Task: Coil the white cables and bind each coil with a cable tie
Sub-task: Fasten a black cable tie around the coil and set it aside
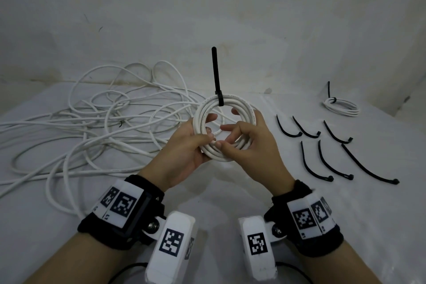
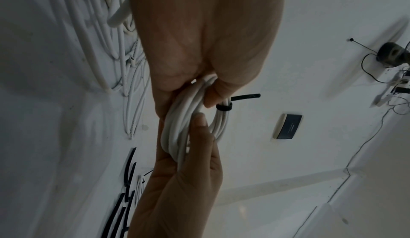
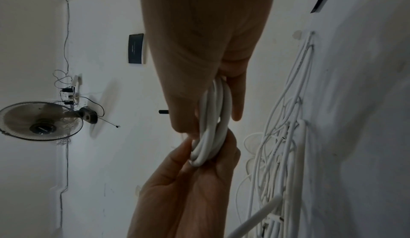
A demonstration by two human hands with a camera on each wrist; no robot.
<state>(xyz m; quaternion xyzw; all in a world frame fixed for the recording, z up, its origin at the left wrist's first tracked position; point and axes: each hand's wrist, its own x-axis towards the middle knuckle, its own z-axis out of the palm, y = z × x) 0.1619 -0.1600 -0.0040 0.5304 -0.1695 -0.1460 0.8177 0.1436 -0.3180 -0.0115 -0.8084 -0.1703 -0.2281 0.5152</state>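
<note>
The white coil was held above the worktop, cable tie cinched at its 12 o'clock. The left hand had its fingers curled round the turns at 7 o'clock; the right hand pinched them at 5 o'clock. The cable looked light and springy, best gripped across all turns. Jacket print was illegible.
</note>
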